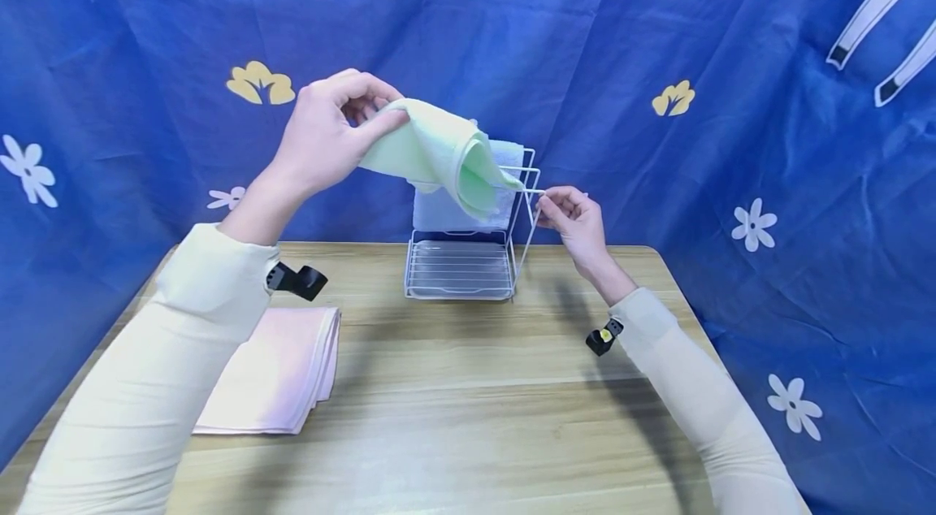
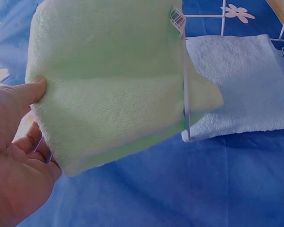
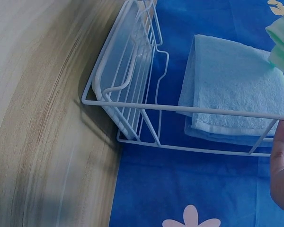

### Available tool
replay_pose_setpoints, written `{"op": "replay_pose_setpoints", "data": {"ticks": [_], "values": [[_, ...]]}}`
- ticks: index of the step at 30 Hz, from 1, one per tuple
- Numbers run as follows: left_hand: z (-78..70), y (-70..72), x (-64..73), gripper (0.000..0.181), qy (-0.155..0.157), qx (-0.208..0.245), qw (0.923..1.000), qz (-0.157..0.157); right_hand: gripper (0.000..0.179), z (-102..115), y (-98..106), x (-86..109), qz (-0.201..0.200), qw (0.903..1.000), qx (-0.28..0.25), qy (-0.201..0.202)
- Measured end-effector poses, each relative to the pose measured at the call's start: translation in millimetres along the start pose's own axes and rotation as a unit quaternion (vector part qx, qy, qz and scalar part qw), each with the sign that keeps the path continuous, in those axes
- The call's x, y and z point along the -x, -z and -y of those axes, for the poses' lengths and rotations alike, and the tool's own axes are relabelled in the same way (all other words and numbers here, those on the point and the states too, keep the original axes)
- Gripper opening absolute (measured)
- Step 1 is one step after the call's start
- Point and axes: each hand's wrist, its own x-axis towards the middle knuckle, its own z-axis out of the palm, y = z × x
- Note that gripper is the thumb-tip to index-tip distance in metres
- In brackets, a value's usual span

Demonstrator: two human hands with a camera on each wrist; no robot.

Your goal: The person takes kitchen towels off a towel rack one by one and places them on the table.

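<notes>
A light green towel (image 1: 439,143) hangs in the air at the front upper bar of a white wire rack (image 1: 521,231). My left hand (image 1: 332,125) pinches its left edge between thumb and fingers; in the left wrist view the thumb lies on the green cloth (image 2: 109,90), and a rack bar crosses its right part near a small label. My right hand (image 1: 574,227) holds the rack's upper right corner, and the right wrist view shows fingertips (image 3: 280,146) at the bar. Behind, a light blue towel (image 3: 236,85) is draped over the rack's rear bar.
At the rack's base sits a shallow tray (image 1: 459,253) under a wire grid. A folded pink cloth (image 1: 270,369) lies on the wooden table (image 1: 468,417) at left, partly behind my left sleeve. Close behind the table hangs a blue patterned curtain (image 1: 329,11).
</notes>
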Motion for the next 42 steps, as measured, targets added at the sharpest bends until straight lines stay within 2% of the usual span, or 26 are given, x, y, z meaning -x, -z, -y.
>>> {"op": "replay_pose_setpoints", "data": {"ticks": [7,11,13,17,24,29,31,36,42], "values": [[-4.4,10.9,6.5,0.015,-0.003,-0.009,0.9999,-0.006,0.007,-1.1,-0.6,-0.6,0.002,1.0,-0.002,0.001],[-7.5,16.2,7.9,0.015,-0.014,-0.011,0.9998,-0.008,0.021,-1.2,-1.6,-0.8,0.0,1.0,-0.004,0.007],[-8.9,17.9,9.6,0.015,-0.018,-0.013,0.9997,-0.01,0.02,-1.4,-2.1,-1.1,0.0,1.0,-0.005,0.008],[-11.3,20.2,11.4,0.013,-0.033,-0.017,0.9992,-0.013,0.007,-1.6,-2.4,-2.1,0.002,0.9999,-0.008,0.008],[-16.2,25.6,16.6,0.014,-0.034,-0.032,0.9989,-0.011,0.009,-2.0,-2.3,-2.8,0.004,0.9999,-0.003,0.009],[-17.0,30.8,24.7,0.013,-0.031,-0.037,0.9988,-0.011,0.025,-0.8,-2.3,-1.7,0.006,0.9999,-0.002,0.009],[-17.4,32.9,28.2,0.013,-0.033,-0.038,0.9986,-0.012,0.025,-0.3,-2.2,-1.5,0.006,0.9999,0.0,0.011],[-17.5,36.0,37.3,0.013,-0.043,-0.042,0.9981,-0.014,0.008,-0.9,-1.1,-1.4,0.005,0.9999,-0.002,0.013],[-13.8,35.6,45.8,0.011,-0.053,-0.04,0.9977,-0.012,0.009,-3.0,0.9,-1.2,0.001,1.0,-0.001,0.004]]}}
